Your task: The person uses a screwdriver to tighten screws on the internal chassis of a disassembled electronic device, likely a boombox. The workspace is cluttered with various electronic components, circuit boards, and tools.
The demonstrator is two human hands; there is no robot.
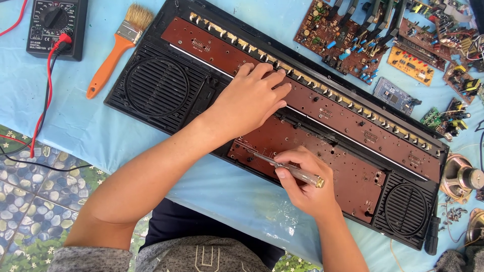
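Seen from above, a long black plastic keyboard casing [166, 85] lay open and face down across a surface covered in pale blue sheeting [96, 126]. Round speaker grilles sat at each end, and reddish-brown circuit boards [322, 151] filled the middle. The left hand [249, 98] lay flat on the boards near the row of cream key contacts [302, 78], fingers spread and holding nothing, pressing the casing steady. The right hand [302, 181] was closed in a pinch grip around a slim screwdriver with a clear yellowish handle [297, 174]. Its metal shaft slanted left toward the near edge of the lower board, where the tip met the board; whether it sat in a screw head could not be told.

Doing this step well would probably mean keeping the shaft in line with the screw, pushing down firmly while turning, and letting the flat hand stop the casing from sliding on the sheeting.

At the far left were a black multimeter with red and black leads [55, 27] and an orange-handled paintbrush [113, 53]. Loose brown and yellow circuit boards [348, 38] lay beyond the casing at upper right, with a bare round loudspeaker [461, 176] at the right edge. Patterned pebble-print flooring [30, 191] showed below the sheeting
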